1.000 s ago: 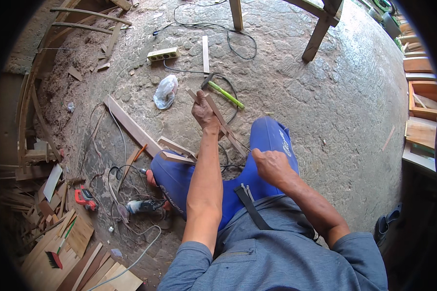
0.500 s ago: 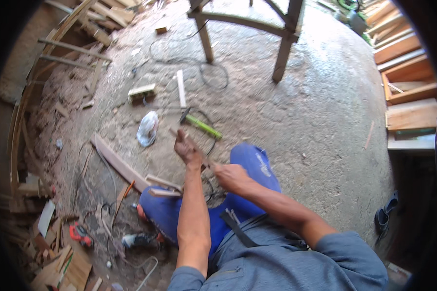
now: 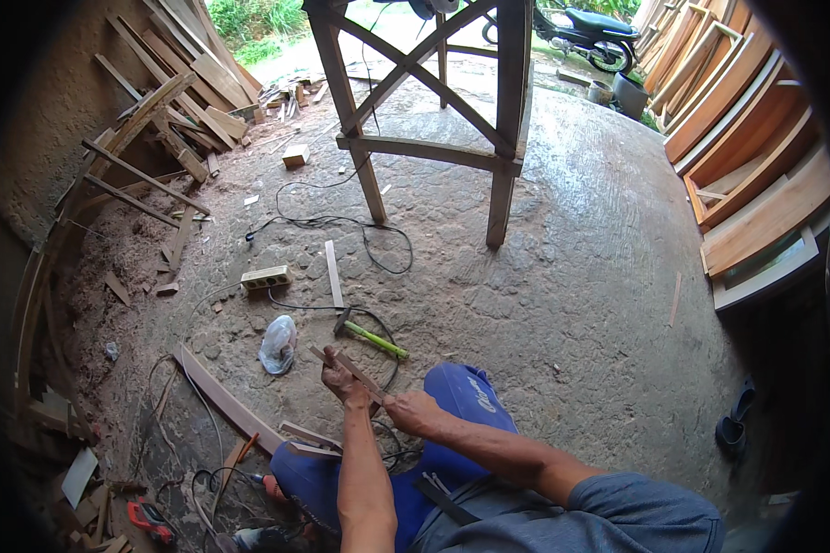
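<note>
The left hand (image 3: 344, 382) is closed around a narrow, straight strip of light brown wood (image 3: 360, 373). The strip lies slanted across this hand: its far end projects past the fingers toward the upper left, and its near end runs down to the right hand (image 3: 413, 412). The right hand is positioned at that near end, with the back of the hand uppermost. Its fingertips are hidden; it cannot be told whether it is closed on the strip or on another item.

The strip is held above the floor, in front of the knees of the blue trousers (image 3: 470, 392). The right knee is just beside the right hand. Beyond the strip's far end lie a hammer with a bright green handle (image 3: 378, 341) and a crumpled, translucent white plastic bag (image 3: 278, 345). A black cable (image 3: 393, 336) loops close to the hammer.

On the left side, two short, pale wooden strips (image 3: 312, 431) at the left thigh and a long, reddish-brown wooden plank (image 3: 226, 401) border the working area. On the right, the rough grey concrete floor (image 3: 599, 369) extends from the knee to a row of stacked brown wooden frames (image 3: 756, 184). A tall, cross-braced wooden stand (image 3: 429, 146) is well apart, ahead of both hands.
</note>
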Available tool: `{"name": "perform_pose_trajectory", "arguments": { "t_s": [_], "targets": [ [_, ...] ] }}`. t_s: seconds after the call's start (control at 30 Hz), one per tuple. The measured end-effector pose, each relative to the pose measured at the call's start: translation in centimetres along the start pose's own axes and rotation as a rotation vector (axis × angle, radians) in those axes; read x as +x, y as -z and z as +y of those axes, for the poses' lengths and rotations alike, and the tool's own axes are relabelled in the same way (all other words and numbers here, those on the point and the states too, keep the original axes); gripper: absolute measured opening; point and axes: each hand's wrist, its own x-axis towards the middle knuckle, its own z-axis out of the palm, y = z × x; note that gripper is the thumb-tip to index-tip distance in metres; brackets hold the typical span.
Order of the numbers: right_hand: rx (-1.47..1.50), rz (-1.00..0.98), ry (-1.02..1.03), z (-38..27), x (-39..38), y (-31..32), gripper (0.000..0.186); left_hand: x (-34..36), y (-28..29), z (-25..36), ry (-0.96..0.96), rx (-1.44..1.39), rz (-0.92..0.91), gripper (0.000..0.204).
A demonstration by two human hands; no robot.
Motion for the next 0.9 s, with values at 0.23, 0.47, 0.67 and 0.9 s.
{"name": "perform_pose_trajectory", "arguments": {
  "t_s": [0.23, 0.47, 0.67, 0.9],
  "targets": [
    [0.012, -0.122, -0.157, 0.4, -1.8, -0.5, 0.019, -0.1, -0.4, -1.0, 0.022, -0.063, 0.008, 0.042],
    [-0.04, -0.073, -0.169, 0.3, -2.0, -0.3, 0.018, 0.0, -0.5, -0.3, 0.013, 0.04, 0.011, 0.049],
    [0.042, 0.142, 0.044, -0.2, -1.2, -0.2, 0.022, -1.0, -0.9, 0.4, -0.011, -0.013, -0.006, 0.048],
    [-0.039, -0.096, -0.129, 0.6, -1.5, -0.3, 0.023, 0.8, 0.1, -2.1, -0.085, -0.21, -0.139, 0.025]
  ]
}}
